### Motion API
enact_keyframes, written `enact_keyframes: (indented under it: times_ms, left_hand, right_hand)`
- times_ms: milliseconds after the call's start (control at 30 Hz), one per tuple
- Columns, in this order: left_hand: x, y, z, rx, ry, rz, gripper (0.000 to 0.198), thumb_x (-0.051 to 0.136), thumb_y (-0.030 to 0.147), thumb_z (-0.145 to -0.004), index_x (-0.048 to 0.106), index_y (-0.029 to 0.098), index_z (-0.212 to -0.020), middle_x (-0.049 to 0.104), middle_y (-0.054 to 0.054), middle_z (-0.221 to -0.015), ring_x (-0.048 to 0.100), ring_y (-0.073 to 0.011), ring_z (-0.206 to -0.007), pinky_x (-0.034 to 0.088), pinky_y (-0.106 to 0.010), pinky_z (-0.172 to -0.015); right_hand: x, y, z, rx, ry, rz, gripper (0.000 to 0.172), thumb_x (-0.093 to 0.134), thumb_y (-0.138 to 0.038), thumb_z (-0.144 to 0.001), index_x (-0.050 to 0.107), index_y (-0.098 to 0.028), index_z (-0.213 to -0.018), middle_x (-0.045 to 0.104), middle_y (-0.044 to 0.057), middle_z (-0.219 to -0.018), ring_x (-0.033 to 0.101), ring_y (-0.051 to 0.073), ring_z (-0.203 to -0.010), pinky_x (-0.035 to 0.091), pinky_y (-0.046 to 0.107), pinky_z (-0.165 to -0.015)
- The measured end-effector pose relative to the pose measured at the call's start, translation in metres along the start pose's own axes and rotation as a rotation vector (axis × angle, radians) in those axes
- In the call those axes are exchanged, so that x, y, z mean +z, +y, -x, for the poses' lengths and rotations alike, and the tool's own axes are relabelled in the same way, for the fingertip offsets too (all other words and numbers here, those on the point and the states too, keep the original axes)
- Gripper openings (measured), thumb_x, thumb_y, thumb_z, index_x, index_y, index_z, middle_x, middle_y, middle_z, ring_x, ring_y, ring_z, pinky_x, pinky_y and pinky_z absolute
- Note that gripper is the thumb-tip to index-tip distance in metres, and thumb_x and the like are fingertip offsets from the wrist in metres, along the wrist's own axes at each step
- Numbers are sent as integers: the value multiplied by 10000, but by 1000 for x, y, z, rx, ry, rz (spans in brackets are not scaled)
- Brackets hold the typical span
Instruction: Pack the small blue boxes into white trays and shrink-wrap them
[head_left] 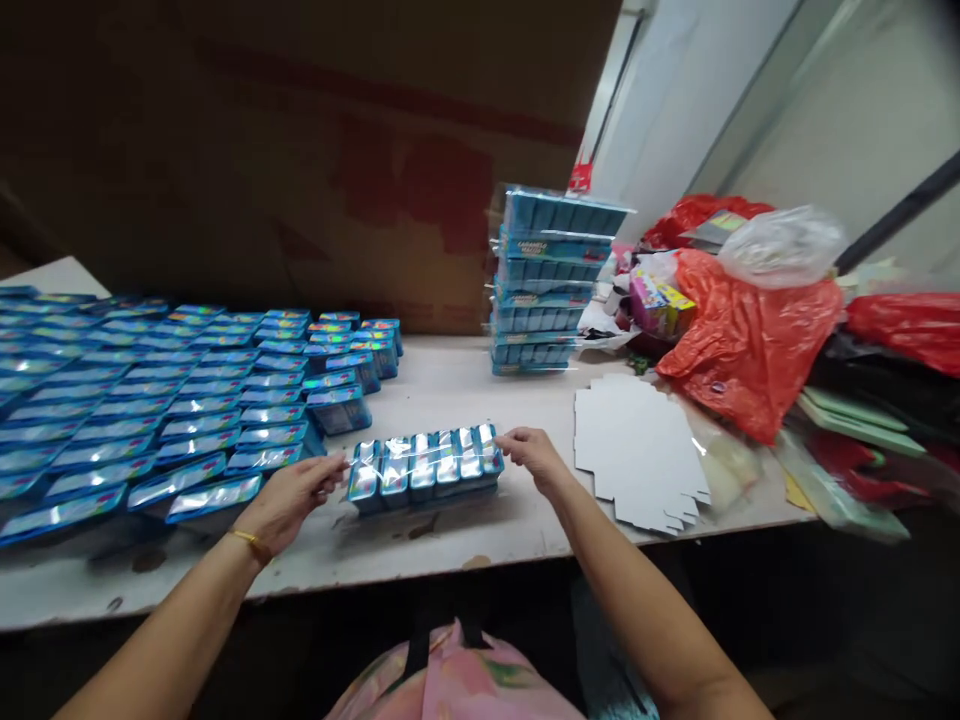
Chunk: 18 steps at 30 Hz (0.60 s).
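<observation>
In front of me on the table, a row of several blue packs with shiny silver tops [424, 470] lies under clear plastic film [442, 455]. At the row's left end, my left hand [300, 495] pinches the edge of the film between thumb and fingers. My right hand [534, 458] pinches at the right end, thumb and forefinger together by the last pack. The film between them looks stretched across the packs; its exact edges are hard to make out.
Many loose blue packs [202, 400] stand in rows at the left. A stack of film-wrapped blue bundles [551, 290] rises at the back. Flat white cardboard blanks [637, 450] lie at right, before red plastic bags [750, 330]. A large brown carton [300, 150] stands behind.
</observation>
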<state>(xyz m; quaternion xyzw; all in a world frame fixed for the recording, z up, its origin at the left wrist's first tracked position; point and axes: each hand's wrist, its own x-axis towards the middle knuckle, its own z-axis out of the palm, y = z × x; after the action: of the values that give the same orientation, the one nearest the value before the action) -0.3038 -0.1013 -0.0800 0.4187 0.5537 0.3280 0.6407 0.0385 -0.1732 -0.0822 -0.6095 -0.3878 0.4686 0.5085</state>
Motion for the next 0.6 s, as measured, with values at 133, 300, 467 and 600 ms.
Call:
enact_keyframes:
  times_ms: [133, 300, 467, 600]
  left_hand:
    - [-7, 9, -7, 41, -12, -118, 314, 711, 407, -590, 648, 138, -739, 562, -1, -663, 444, -71, -529, 347, -176, -477]
    - [13, 35, -26, 132, 22, -218, 339, 718, 428, -556, 666, 159, -756, 607, -18, -717, 483, -97, -607, 348, -185, -514]
    - [99, 78, -58, 227, -13, -201, 323, 727, 391, -529, 653, 130, -703, 586, 2, -624, 439, -96, -589, 302, -205, -516]
    - [181, 100, -99, 247, -61, -207, 256, 691, 357, -574, 628, 125, -665, 564, 14, -589, 432, -89, -591, 292, -212, -536]
  right_hand:
    - [10, -14, -3, -9, 16, -13, 170, 666, -338, -568, 598, -190, -522, 517, -33, -475, 379, 83, -474, 292, 222, -479]
    - [-4, -26, -19, -72, 71, -9, 143, 654, -291, -550, 576, -194, -479, 519, -31, -465, 408, 92, -486, 324, 233, -511]
    - [-66, -42, -63, -91, 259, 44, 172, 638, -318, -505, 558, -167, -493, 492, -26, -438, 396, 87, -452, 302, 233, -476]
    - [-127, -55, -108, -119, 425, 128, 211, 620, -355, -497, 518, -172, -473, 456, -33, -417, 394, 94, -442, 295, 237, -464]
